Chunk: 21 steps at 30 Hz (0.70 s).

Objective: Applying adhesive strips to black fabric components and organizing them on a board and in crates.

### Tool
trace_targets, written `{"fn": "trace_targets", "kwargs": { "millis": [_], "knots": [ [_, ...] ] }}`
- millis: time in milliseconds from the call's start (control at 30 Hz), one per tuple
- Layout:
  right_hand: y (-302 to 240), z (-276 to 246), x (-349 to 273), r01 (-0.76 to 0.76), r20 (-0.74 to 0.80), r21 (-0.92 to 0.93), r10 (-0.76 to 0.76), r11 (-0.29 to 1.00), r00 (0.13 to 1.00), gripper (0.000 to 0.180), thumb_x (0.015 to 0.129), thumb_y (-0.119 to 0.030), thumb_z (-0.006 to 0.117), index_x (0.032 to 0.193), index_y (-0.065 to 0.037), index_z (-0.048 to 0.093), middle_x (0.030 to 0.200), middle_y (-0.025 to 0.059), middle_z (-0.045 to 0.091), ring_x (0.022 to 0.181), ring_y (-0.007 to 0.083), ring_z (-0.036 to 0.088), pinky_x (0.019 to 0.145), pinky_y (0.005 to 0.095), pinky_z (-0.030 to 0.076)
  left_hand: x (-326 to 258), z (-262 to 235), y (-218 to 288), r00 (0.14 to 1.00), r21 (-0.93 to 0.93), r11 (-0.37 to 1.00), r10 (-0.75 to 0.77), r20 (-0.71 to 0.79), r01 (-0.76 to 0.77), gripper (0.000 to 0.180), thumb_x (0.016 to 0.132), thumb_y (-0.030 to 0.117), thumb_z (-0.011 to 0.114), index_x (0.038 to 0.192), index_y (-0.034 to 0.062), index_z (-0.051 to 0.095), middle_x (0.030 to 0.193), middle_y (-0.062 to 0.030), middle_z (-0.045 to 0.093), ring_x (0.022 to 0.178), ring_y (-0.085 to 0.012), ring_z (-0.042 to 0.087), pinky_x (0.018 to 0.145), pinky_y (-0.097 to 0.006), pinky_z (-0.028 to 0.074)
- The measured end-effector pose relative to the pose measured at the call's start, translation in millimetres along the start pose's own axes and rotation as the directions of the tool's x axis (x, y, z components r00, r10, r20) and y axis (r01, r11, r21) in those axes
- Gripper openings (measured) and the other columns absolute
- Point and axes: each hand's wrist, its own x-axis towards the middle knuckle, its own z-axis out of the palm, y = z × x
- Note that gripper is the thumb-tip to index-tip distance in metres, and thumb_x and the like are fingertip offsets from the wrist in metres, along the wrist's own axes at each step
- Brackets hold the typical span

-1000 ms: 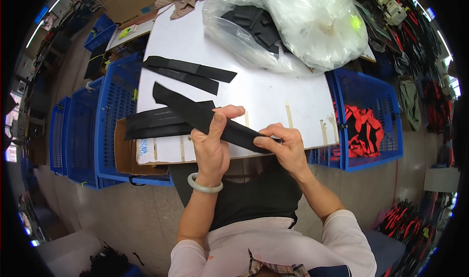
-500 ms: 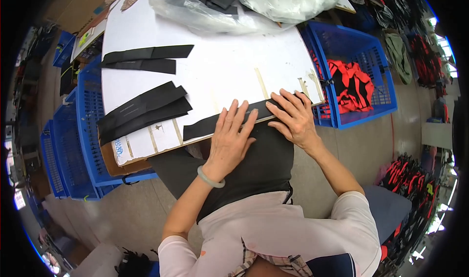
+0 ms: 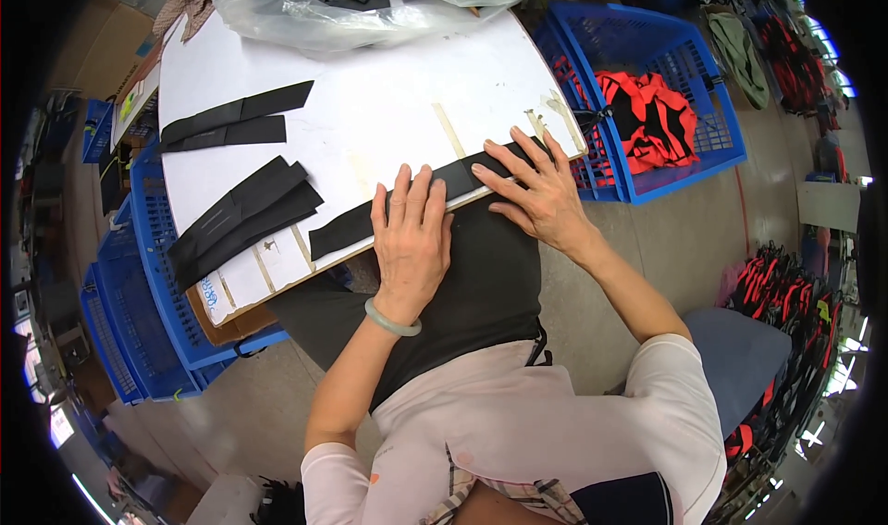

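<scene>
Your left hand lies flat, palm down, with its fingers stretched out and close together, pressing on a long black fabric strip that runs along the near edge of the white worktable. Your right hand is flat too, fingers spread wide, resting on the right end of the same strip; neither hand grips anything, both only press down. The strip passes under the fingertips of both hands, and its free left end sticks out to the left of your left hand, close to the table's edge. Just beyond that end lies a stack of black fabric strips, and further back on the table a second pair of black strips lies apart from it. A clear plastic bag of black pieces sits at the table's far edge. Beside your right hand stands a blue plastic crate holding red and black straps.
</scene>
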Motion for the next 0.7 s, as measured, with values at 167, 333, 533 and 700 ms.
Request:
{"fn": "trace_targets", "kwargs": {
  "millis": [167,333,533,700],
  "knots": [
    [4.6,6.5,-3.1,-0.018,-0.026,0.004,0.018,1.0,1.0,0.059,0.073,-0.02,0.074,0.129,-0.03,0.057,0.14,-0.0037,0.048,0.133,0.0249,0.038,0.112,0.049,0.023,0.6,1.4,7.4,0.999,0.092,0.996,0.003,0.039,-0.007,0.057,0.08,0.008,0.065,0.134,0.0142,0.049,0.137,-0.0144,0.044,0.134,-0.0331,0.035,0.11,-0.054,0.022],
    [5.1,11.1,-3.5,-0.002,-0.071,-0.011,0.001,1.0,0.997,0.059,0.075,-0.017,0.073,0.129,-0.032,0.057,0.14,-0.0044,0.048,0.133,0.0242,0.039,0.112,0.0481,0.022,2.1,11.8,16.8,1.0,0.176,0.984,0.015,0.019,-0.018,0.049,0.083,0.007,0.059,0.131,0.0053,0.049,0.14,-0.0167,0.043,0.136,-0.0347,0.033,0.111,-0.056,0.02],
    [6.5,15.3,-5.4,0.002,-0.085,-0.01,-0.003,1.0,0.996,0.055,0.078,-0.017,0.07,0.129,-0.033,0.057,0.139,-0.0045,0.048,0.133,0.0242,0.038,0.112,0.0487,0.021,1.9,25.2,8.3,0.996,0.103,0.993,0.059,-0.066,-0.052,0.046,0.083,0.004,0.058,0.127,-0.002,0.049,0.141,-0.0168,0.044,0.136,-0.0335,0.035,0.112,-0.053,0.022],
    [7.1,18.3,-6.1,0.003,-0.103,-0.03,-0.006,1.0,0.995,0.054,0.079,-0.018,0.069,0.129,-0.034,0.056,0.139,-0.0046,0.049,0.133,0.0243,0.039,0.112,0.0498,0.021,0.5,27.9,9.1,0.995,0.089,0.995,0.05,-0.09,-0.042,0.052,0.08,0.003,0.061,0.13,0.0,0.047,0.141,-0.0156,0.044,0.135,-0.0327,0.036,0.112,-0.053,0.022]
  ]
}}
